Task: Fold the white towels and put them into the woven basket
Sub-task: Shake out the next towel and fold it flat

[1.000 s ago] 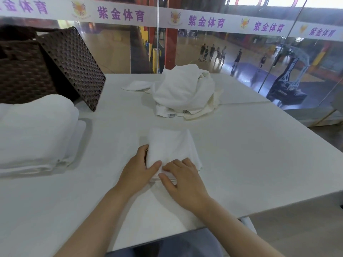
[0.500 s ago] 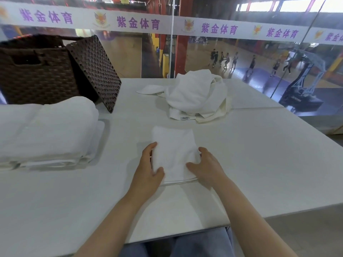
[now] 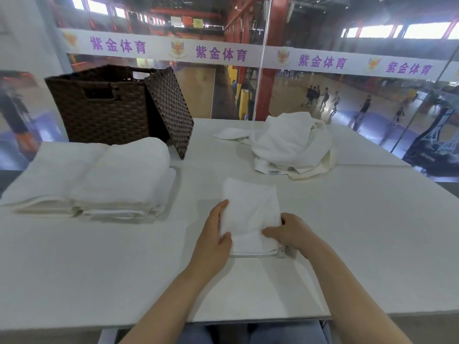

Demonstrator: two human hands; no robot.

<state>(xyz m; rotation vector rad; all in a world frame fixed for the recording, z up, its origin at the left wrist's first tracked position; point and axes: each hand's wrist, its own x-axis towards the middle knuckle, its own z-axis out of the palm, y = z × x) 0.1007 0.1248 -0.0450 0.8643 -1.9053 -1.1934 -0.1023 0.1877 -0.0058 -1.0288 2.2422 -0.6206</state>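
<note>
Head view: folded towel (image 3: 249, 214) lies on the white table (image 3: 347, 244) dead ahead, long axis running away from the person; left hand (image 3: 213, 234) grips its left edge, thumb curled over the top; right hand (image 3: 289, 233) grips the right edge near the front corner, fingers curled onto the cloth; both hands equally near, one per long side; woven basket (image 3: 99, 108) sits far-left at the table's back, its lid (image 3: 171, 110) leaning on its right wall; stack of folded towels (image 3: 99, 177) lies between hands and basket, so the carry likely goes up and over it; unfolded towel heap (image 3: 290, 145) far-right, apart; bare table in front.
</note>
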